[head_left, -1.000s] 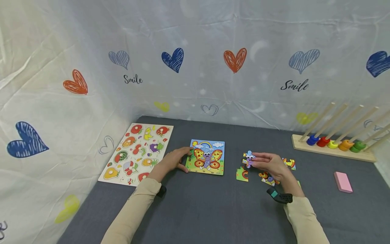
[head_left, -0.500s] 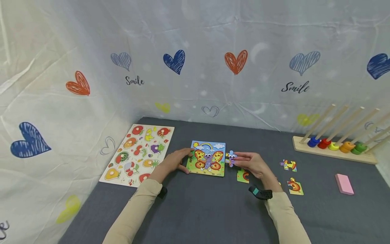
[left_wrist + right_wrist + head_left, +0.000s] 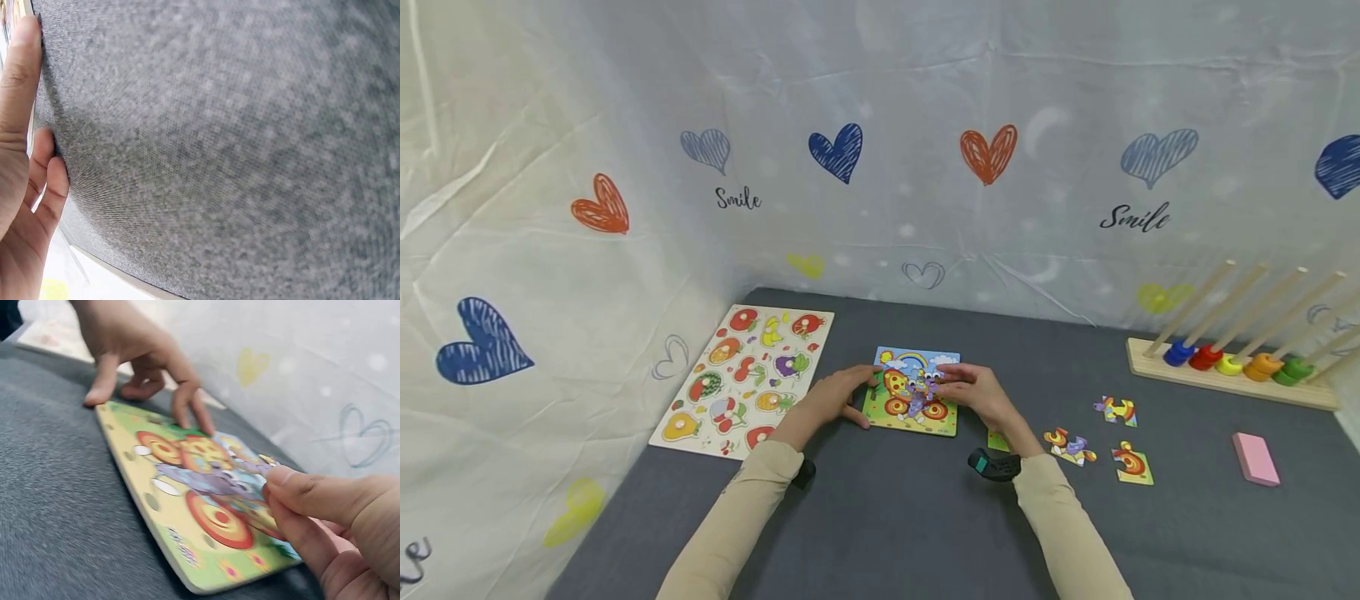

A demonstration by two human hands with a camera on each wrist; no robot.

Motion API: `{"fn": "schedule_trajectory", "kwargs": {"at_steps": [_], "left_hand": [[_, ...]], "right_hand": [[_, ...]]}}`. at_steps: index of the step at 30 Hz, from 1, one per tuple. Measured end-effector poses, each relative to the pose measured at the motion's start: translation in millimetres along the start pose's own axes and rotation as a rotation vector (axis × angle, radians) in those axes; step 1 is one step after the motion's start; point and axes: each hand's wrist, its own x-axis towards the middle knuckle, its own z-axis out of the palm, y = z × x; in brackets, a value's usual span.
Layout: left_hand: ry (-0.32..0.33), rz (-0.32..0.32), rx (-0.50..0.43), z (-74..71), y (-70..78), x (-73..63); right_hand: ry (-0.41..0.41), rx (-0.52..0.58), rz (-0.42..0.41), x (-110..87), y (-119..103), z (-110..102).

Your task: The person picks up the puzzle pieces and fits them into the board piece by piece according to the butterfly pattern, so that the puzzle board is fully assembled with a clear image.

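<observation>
A square jigsaw board [image 3: 880, 412] with a printed butterfly lies on the dark table. My left hand [image 3: 832, 395] steadies it at the left side, thumb at the near corner and bent fingers on the edge, as the right wrist view shows. Over the upper right of the board, my right hand [image 3: 981, 395] pinches a purple jigsaw piece [image 3: 927, 383] between thumb and fingertips. The piece overlaps the printed butterfly's face, and in the right wrist view the fingers [image 3: 290, 478] hide most of it. The left wrist view mainly holds grey cloth, with the left thumb [image 3: 19, 75] at the board's edge.
Several loose jigsaw pieces lie to the right, including a rainbow piece [image 3: 1117, 412], a purple-and-orange piece [image 3: 1070, 448] and a green-edged piece [image 3: 1133, 464]; another [image 3: 997, 441] is partly behind the right wrist. Around them are a fruit peg puzzle [image 3: 741, 375], a wooden ring stacker [image 3: 1232, 371] and a pink block [image 3: 1256, 459].
My right hand has carried the purple piece leftward from among the loose pieces to over the board. My left hand has stayed at the board's left edge.
</observation>
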Motion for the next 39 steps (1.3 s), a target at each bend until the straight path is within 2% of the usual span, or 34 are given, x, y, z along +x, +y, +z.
{"fn": "schedule_trajectory", "kwargs": {"at_steps": [7,18,23,27,33,39], "left_hand": [[0.0,-0.011,-0.003,1.5,-1.3,-0.2],[-0.015,-0.047,0.001,0.9,0.0,0.8],[-0.014,-0.039,-0.01,1.0,-1.0,0.4],[-0.012,-0.039,-0.007,1.5,-1.2,0.6],[-0.01,-0.036,0.0,0.0,-0.4,0.9],[-0.006,-0.031,-0.005,0.0,0.7,0.4]], "right_hand": [[0.006,-0.144,-0.003,9.4,0.2,16.6],[0.099,-0.542,0.06,22.0,-16.4,31.6],[0.112,-0.656,0.055,24.1,-23.2,38.2],[0.124,-0.688,-0.008,22.9,-21.3,42.0],[0.126,-0.673,-0.117,22.2,-14.9,42.3],[0.134,-0.662,-0.09,17.9,-14.4,40.1]]}}
